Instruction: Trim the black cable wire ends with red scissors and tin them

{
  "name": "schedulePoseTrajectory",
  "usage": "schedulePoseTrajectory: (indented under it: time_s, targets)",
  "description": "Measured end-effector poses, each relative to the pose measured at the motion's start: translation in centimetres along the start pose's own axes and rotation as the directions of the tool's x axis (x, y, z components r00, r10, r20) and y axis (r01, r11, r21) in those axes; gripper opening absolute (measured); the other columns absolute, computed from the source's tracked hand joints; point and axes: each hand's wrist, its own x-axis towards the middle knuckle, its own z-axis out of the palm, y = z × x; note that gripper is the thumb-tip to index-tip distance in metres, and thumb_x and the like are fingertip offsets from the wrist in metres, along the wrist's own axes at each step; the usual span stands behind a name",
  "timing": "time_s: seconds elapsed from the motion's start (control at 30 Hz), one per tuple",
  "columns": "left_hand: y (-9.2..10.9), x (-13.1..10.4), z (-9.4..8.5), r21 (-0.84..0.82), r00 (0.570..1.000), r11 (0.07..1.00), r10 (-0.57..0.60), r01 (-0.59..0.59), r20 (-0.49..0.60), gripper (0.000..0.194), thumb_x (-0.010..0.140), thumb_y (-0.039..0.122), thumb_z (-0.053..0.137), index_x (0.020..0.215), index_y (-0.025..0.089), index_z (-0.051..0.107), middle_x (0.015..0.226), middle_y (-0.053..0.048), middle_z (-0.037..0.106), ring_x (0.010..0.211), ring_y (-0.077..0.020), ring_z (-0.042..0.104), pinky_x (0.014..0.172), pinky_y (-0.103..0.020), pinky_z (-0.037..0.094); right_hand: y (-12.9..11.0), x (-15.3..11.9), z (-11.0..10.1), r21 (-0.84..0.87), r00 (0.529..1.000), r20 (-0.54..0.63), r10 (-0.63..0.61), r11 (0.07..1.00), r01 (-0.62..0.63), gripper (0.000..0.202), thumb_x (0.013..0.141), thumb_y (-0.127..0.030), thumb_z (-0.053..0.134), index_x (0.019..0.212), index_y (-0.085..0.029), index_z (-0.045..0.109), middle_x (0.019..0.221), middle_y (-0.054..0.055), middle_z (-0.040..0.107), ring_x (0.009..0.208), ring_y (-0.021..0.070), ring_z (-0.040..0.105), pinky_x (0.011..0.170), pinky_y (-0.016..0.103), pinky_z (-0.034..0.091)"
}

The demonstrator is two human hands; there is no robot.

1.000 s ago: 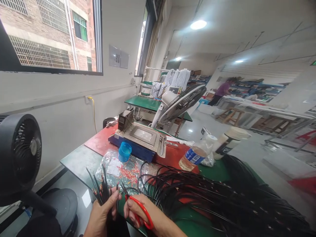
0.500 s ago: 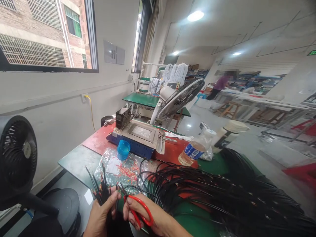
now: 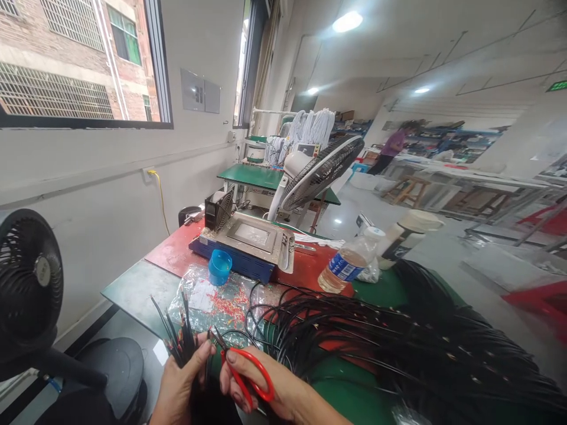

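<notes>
**Head view: trimming cable ends at a bench**

Little has moved since the earlier frames: both hands sit slightly lower in the picture and the bench has drifted a touch left as the camera turned, while the grip on tool and wires looks unchanged, which suggests the same cutting work carries on without a new step begun.

Head camera. Left hand (image 3: 177, 383) is closed around a bundle of black cables (image 3: 179, 339), whose cut ends fan upward above the thumb. Right hand (image 3: 261, 383) is clamped on red-handled scissors (image 3: 248, 369), fingers through the loops, the dark blades pointing up and left toward the bundle, just beside it; whether the blades touch a wire cannot be told. A large heap of black cables (image 3: 398, 354) spreads across the green table (image 3: 345, 389) to the right of the hands. Beyond the hands lies a clear plastic sheet (image 3: 212, 298) strewn with small red and white offcuts, with a blue cup (image 3: 220, 266) at its far edge, touching or just beside a metal-topped machine (image 3: 248, 242). A water bottle (image 3: 348, 267) lies tilted near the heap. A black fan (image 3: 29, 277) stands at far left; a person works in the far background.
</notes>
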Motion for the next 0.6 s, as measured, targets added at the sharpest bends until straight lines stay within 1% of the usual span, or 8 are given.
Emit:
schedulePoseTrajectory:
  time_s: [0.17,0.23,0.3,0.33,0.4,0.47,0.53,0.6]
  targets:
    - [-0.2,0.3,-0.3,-0.030,0.999,0.999,-0.040,0.040,-0.001,0.040,0.060,0.040,0.077,0.088,0.014,0.067,0.054,0.004,0.058,0.050,-0.0115,0.050,0.051,-0.023,0.039,0.3,0.1,-0.2,0.009,1.000,0.005,0.022,1.000,-0.022,0.067,0.076,-0.071,0.045,0.068,-0.008,0.064,0.045,-0.001,0.048,0.034,0.0041,0.042,0.032,0.014,0.028]
    - [-0.5,0.5,-0.3,-0.014,0.999,1.000,-0.024,0.024,-0.029,0.044,0.056,0.042,0.079,0.088,0.014,0.068,0.059,0.000,0.063,0.057,-0.0151,0.055,0.056,-0.025,0.043,0.3,0.1,-0.1,0.015,1.000,-0.004,0.027,1.000,-0.027,0.067,0.076,-0.072,0.045,0.068,-0.008,0.064,0.046,-0.001,0.048,0.034,0.0046,0.042,0.032,0.014,0.027]
    - [-1.0,0.8,-0.2,0.007,0.999,1.000,-0.002,0.002,-0.050,0.045,0.054,0.043,0.080,0.086,0.014,0.069,0.060,-0.001,0.065,0.060,-0.0185,0.058,0.060,-0.028,0.045,0.1,0.1,0.0,0.018,0.999,-0.019,0.034,0.999,-0.034,0.066,0.075,-0.072,0.046,0.068,-0.009,0.063,0.047,-0.001,0.048,0.035,0.0047,0.042,0.033,0.015,0.027]
    - [-1.2,0.8,-0.2,0.013,0.998,1.000,0.009,-0.008,-0.055,0.045,0.053,0.043,0.080,0.085,0.014,0.070,0.057,-0.001,0.064,0.058,-0.0179,0.057,0.059,-0.028,0.044,0.0,0.1,0.0,0.022,0.999,-0.035,0.034,0.999,-0.033,0.066,0.074,-0.072,0.046,0.068,-0.009,0.063,0.047,-0.001,0.048,0.035,0.0048,0.042,0.033,0.015,0.027]
    - [-1.5,1.0,-0.1,0.025,0.998,0.999,0.023,-0.021,-0.062,0.044,0.053,0.042,0.080,0.085,0.014,0.070,0.052,0.001,0.061,0.046,-0.0131,0.048,0.050,-0.027,0.039,-0.4,0.1,-0.2,0.057,0.994,-0.106,0.007,0.998,-0.001,0.066,0.075,-0.073,0.045,0.070,-0.010,0.061,0.050,-0.002,0.047,0.037,0.0051,0.042,0.035,0.016,0.026]
    - [-1.6,0.9,0.1,0.020,0.995,0.999,0.042,-0.040,-0.087,0.045,0.051,0.041,0.081,0.085,0.013,0.069,0.050,0.002,0.059,0.040,-0.0093,0.039,0.043,-0.025,0.032,-0.9,0.1,-0.5,0.063,0.975,-0.211,-0.067,0.995,0.082,0.063,0.076,-0.073,0.043,0.072,-0.012,0.059,0.052,-0.003,0.045,0.040,0.0058,0.041,0.039,0.017,0.028]
    - [-1.5,0.8,0.3,0.008,0.992,0.998,0.059,-0.058,-0.114,0.046,0.050,0.041,0.082,0.083,0.012,0.069,0.045,0.004,0.054,0.040,-0.0087,0.037,0.041,-0.023,0.027,-1.2,0.0,-0.7,-0.077,0.944,-0.283,-0.168,0.985,0.153,0.054,0.075,-0.067,0.050,0.073,-0.013,0.057,0.054,-0.004,0.043,0.045,0.0064,0.040,0.044,0.019,0.029]
    - [-1.2,0.5,0.4,-0.004,0.992,0.998,0.063,-0.064,-0.113,0.046,0.050,0.042,0.082,0.082,0.012,0.069,0.039,0.006,0.047,0.040,-0.0091,0.037,0.041,-0.023,0.027,-1.2,-0.2,-0.5,-0.317,0.923,-0.284,-0.258,0.934,0.164,0.042,0.073,-0.055,0.061,0.069,-0.014,0.057,0.055,-0.005,0.040,0.049,0.0065,0.036,0.047,0.019,0.027]
